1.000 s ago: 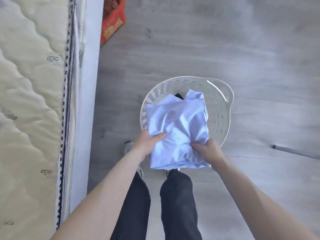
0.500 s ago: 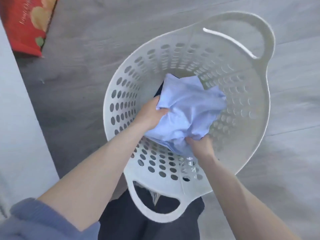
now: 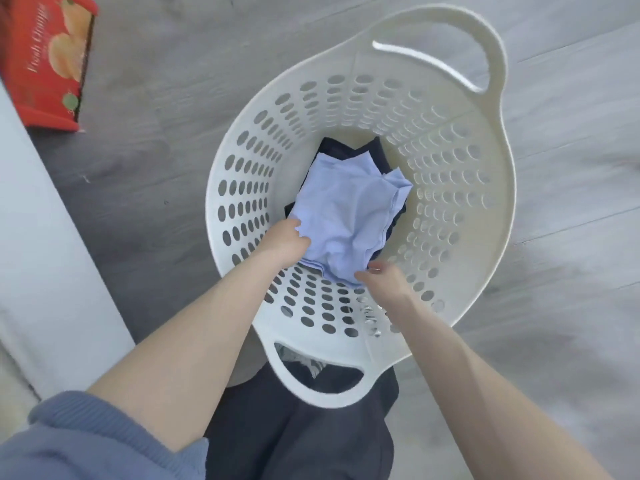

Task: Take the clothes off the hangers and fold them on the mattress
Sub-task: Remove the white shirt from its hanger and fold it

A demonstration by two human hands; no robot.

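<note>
A folded light blue garment (image 3: 349, 216) lies at the bottom of a white perforated laundry basket (image 3: 498, 216), on top of a folded dark navy garment (image 3: 346, 150). My left hand (image 3: 280, 242) reaches into the basket and pinches the blue garment's left edge. My right hand (image 3: 384, 282) is blurred at the garment's near corner, its fingers loose and just off the cloth. No hangers are in view.
The basket stands on a grey wood floor right in front of my legs. A red cardboard box (image 3: 52, 60) lies on the floor at the upper left. The pale side of the bed (image 3: 41, 237) runs along the left edge.
The blue garment has gone down from above the basket to its bottom, onto the dark garment. My right hand has let go of its corner. I have leaned closer.
</note>
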